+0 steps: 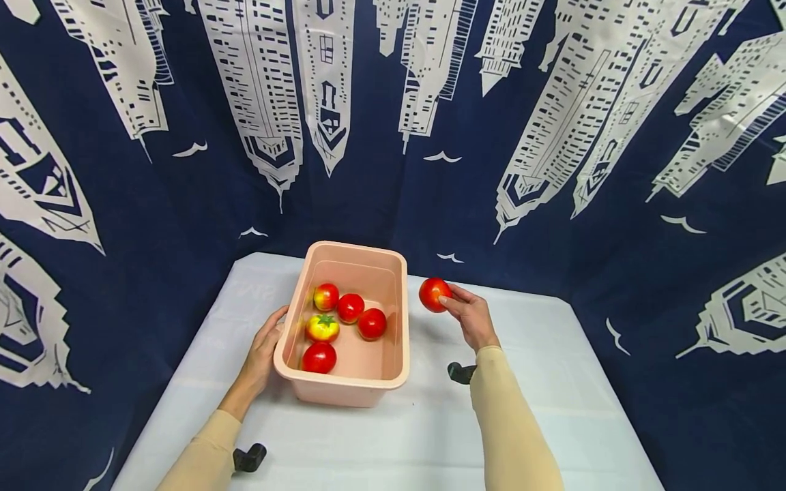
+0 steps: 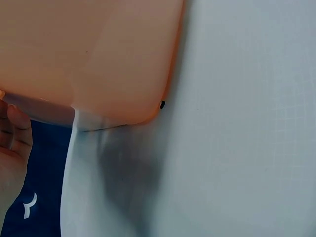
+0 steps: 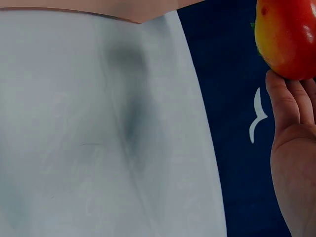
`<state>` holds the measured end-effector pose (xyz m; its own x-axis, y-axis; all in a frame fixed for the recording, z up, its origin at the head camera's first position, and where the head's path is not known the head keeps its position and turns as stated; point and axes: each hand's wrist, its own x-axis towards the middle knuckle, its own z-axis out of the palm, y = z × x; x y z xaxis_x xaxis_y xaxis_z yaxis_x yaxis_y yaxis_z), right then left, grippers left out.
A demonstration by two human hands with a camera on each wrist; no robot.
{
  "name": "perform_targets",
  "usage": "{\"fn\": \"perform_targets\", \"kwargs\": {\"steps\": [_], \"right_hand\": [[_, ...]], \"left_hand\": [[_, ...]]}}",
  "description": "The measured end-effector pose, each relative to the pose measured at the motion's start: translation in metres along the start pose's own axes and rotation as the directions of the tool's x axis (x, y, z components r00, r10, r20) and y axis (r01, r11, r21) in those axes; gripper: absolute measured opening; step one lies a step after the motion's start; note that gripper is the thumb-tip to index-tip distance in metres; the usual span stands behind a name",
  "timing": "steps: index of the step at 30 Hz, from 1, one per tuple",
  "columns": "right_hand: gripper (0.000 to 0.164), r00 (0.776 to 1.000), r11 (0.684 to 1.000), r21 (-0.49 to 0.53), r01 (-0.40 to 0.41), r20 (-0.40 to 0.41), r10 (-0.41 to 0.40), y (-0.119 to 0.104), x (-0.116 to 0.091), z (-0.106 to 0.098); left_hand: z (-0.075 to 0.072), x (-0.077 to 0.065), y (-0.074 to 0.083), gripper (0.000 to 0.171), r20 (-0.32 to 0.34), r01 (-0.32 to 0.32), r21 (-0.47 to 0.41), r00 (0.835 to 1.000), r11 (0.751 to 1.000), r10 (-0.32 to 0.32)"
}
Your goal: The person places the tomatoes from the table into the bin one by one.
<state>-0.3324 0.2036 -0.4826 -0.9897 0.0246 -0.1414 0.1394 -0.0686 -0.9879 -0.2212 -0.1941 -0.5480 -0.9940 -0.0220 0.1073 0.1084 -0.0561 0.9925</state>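
Observation:
My right hand (image 1: 473,317) pinches a red tomato (image 1: 434,294) above the table, just right of the pink plastic bin (image 1: 348,383). In the right wrist view this tomato (image 3: 291,39) shows a yellow patch and a bit of green, with the fingertips against it. My left hand (image 1: 260,354) rests against the bin's left side, its fingers partly hidden by the rim. The left wrist view shows the fingers (image 2: 19,123) at the bin's lower edge. Inside the bin lie several tomatoes, among them a yellow-and-red one (image 1: 322,329) with a green top and a red one (image 1: 372,324).
A white cloth covers the table (image 1: 424,436). Behind and around it hangs a dark blue curtain (image 1: 368,211) printed with white buildings and birds. Black wrist mounts (image 1: 250,457) stick out from both sleeves.

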Motion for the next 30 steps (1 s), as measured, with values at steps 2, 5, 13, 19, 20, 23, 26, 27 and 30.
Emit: {"fn": "perform_targets", "kwargs": {"steps": [2, 5, 13, 19, 20, 23, 26, 27, 30], "right_hand": [[0.058, 1.000, 1.000, 0.026, 0.014, 0.003, -0.014, -0.006, 0.001, 0.005], [0.056, 1.000, 0.998, 0.055, 0.025, 0.004, -0.025, -0.011, 0.001, 0.015], [0.052, 0.997, 0.996, 0.066, 0.056, 0.049, -0.059, -0.018, 0.001, 0.040], [0.053, 0.992, 0.996, 0.049, 0.078, 0.093, -0.082, -0.034, -0.001, 0.051], [0.052, 0.992, 0.996, 0.046, 0.081, 0.094, -0.085, -0.036, -0.001, 0.053], [0.051, 0.991, 0.994, 0.042, 0.097, 0.091, -0.101, -0.041, -0.001, 0.060], [0.050, 0.991, 0.995, 0.031, 0.100, 0.085, -0.102, -0.044, -0.001, 0.069], [0.050, 0.992, 0.995, 0.025, 0.095, 0.084, -0.097, -0.044, 0.000, 0.072], [0.050, 0.992, 0.997, 0.003, 0.083, 0.098, -0.083, -0.043, 0.000, 0.082]], "left_hand": [[-0.001, -0.001, 0.001, 0.048, -0.003, -0.008, 0.000, 1.000, 1.000, 0.008], [-0.003, -0.001, 0.003, 0.047, -0.011, -0.037, -0.007, 0.999, 0.999, 0.037], [0.002, -0.003, 0.055, 0.043, -0.142, -0.330, 0.336, 0.908, 0.882, 0.393], [0.033, -0.025, 0.148, 0.026, -0.122, -0.649, 0.460, 0.630, 0.606, 0.767], [0.038, -0.027, 0.158, 0.026, -0.086, -0.699, 0.437, 0.594, 0.566, 0.800], [0.049, -0.022, 0.170, 0.028, 0.026, -0.782, 0.414, 0.522, 0.466, 0.852], [0.051, -0.006, 0.159, 0.028, 0.044, -0.695, 0.526, 0.598, 0.491, 0.800], [0.049, 0.001, 0.150, 0.027, 0.031, -0.626, 0.586, 0.652, 0.514, 0.758], [0.040, 0.014, 0.124, 0.024, -0.015, -0.378, 0.749, 0.811, 0.544, 0.585]]}}
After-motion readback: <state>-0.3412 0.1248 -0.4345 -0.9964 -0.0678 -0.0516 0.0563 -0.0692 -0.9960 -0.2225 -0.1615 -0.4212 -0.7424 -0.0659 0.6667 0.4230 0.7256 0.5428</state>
